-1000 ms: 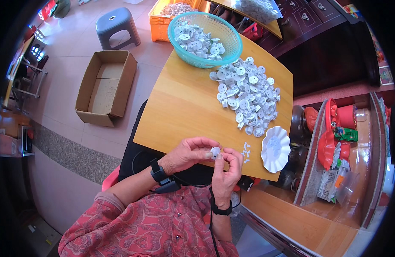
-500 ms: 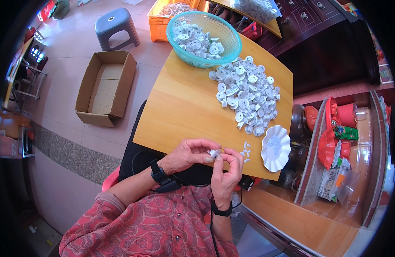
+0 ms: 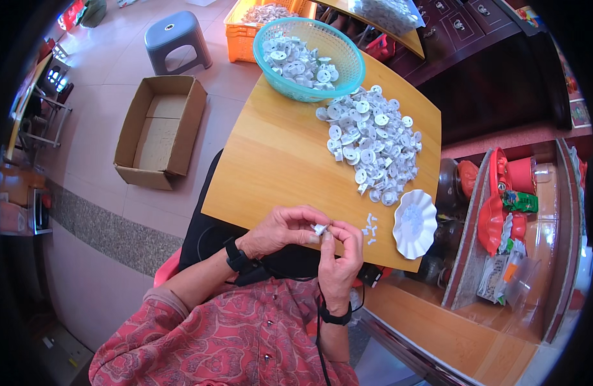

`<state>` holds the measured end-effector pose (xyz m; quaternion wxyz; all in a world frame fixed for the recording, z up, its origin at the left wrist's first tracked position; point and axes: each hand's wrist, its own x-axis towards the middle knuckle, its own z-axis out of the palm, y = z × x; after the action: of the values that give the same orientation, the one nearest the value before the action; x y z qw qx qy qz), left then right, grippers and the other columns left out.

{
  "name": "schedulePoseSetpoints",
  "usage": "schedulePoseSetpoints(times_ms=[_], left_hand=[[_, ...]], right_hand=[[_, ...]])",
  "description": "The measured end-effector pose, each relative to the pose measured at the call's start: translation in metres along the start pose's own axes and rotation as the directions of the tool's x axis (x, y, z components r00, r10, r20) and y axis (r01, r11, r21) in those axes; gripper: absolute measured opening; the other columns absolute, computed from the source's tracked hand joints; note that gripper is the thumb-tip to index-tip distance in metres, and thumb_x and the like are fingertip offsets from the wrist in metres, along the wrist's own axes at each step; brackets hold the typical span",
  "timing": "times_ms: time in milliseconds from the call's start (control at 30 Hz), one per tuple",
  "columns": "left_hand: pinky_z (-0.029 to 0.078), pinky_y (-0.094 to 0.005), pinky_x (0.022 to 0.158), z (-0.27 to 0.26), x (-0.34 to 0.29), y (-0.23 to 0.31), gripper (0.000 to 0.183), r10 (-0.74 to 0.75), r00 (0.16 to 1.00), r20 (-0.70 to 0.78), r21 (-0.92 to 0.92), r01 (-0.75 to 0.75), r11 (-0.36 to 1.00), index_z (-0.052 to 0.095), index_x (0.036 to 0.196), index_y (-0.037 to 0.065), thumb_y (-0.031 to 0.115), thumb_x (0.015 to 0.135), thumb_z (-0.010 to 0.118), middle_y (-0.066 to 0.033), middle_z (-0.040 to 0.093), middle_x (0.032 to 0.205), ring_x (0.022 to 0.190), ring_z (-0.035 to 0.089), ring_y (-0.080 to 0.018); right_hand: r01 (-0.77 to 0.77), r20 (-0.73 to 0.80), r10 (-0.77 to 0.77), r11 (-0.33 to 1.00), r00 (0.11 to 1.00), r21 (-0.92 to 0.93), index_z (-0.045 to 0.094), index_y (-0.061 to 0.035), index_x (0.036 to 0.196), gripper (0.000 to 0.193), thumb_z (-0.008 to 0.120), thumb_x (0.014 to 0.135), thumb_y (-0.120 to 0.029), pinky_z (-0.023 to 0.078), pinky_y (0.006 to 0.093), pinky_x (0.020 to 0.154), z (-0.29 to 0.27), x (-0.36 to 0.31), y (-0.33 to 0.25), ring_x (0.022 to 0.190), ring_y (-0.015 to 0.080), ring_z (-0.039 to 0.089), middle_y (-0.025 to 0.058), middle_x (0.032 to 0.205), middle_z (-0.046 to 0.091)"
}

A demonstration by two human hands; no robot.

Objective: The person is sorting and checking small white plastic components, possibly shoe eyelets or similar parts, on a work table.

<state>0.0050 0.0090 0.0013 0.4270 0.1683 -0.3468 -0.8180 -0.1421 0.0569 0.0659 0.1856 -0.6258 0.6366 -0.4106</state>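
Over the near edge of the wooden table (image 3: 264, 154), my left hand (image 3: 285, 226) pinches a small white plastic part (image 3: 319, 229). My right hand (image 3: 341, 249) meets it from the other side, thumb and index finger closed at the part; whether a smaller piece sits between those fingertips is hidden. Several tiny white plastic pieces (image 3: 371, 228) lie on the table just right of my right hand. Beyond them stands a white scalloped dish (image 3: 425, 241) with small translucent bits in it. A large heap of white round-faced plastic parts (image 3: 374, 141) covers the table's right side.
A turquoise mesh basket (image 3: 303, 95) of similar white parts stands at the table's far edge. Behind it is an orange crate (image 3: 242, 42). On the floor at left are an open cardboard box (image 3: 126, 145) and a grey-blue stool (image 3: 171, 32). Shelves with red containers (image 3: 491, 222) flank the right.
Both hands stay together at the white part, with only slight finger shifts and a small tilt of the part. The whole view has drifted a little; nothing on the table has moved.
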Motion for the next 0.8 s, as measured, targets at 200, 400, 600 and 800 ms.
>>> schedulePoseSetpoints(times_ms=[200,400,600,800], left_hand=[[0.051,-0.0273,0.097,0.001,-0.001,0.001,0.032,-0.046,0.998,-0.053,-0.046,0.043,0.998,0.063,0.122,-0.001,-0.002,0.090,0.066,-0.0056,0.064,0.119,0.110,0.061,-0.0136],[0.050,-0.0268,0.097,0.001,-0.001,0.001,0.031,-0.027,0.999,-0.026,-0.005,0.027,1.000,0.064,0.121,0.000,-0.002,0.090,0.067,-0.0052,0.064,0.119,0.110,0.061,-0.0128],[0.050,-0.0264,0.096,0.001,-0.001,0.005,0.031,-0.034,0.999,-0.037,-0.004,0.034,0.999,0.065,0.120,0.000,-0.001,0.090,0.068,-0.0048,0.064,0.118,0.110,0.060,-0.0123],[0.050,-0.0261,0.095,0.002,-0.001,0.005,0.031,-0.067,0.996,-0.059,-0.009,0.067,0.998,0.065,0.120,0.000,0.000,0.089,0.069,-0.0042,0.065,0.116,0.108,0.061,-0.0118]], right_hand=[[-0.048,0.010,0.047,0.992,0.999,0.118,0.058,0.0010,0.091,0.008,0.064,0.088,-0.003,0.050,0.0417,0.084,-0.001,-0.001,0.009,0.095,0.0332,0.063,0.0181,0.103,0.062],[-0.018,0.021,0.017,0.999,1.000,0.049,0.058,0.0007,0.091,0.007,0.063,0.089,-0.003,0.049,0.0414,0.085,-0.001,0.001,0.003,0.096,0.0325,0.062,0.0183,0.104,0.061],[-0.061,0.039,0.056,0.990,0.998,0.130,0.058,0.0012,0.092,0.008,0.063,0.091,-0.005,0.048,0.0396,0.085,0.002,0.004,0.008,0.096,0.0310,0.061,0.0172,0.104,0.060],[-0.184,0.074,0.169,0.928,0.983,0.325,0.059,0.0019,0.091,0.011,0.064,0.092,-0.007,0.048,0.0371,0.085,-0.002,0.001,0.014,0.097,0.0266,0.061,0.0156,0.103,0.061]])
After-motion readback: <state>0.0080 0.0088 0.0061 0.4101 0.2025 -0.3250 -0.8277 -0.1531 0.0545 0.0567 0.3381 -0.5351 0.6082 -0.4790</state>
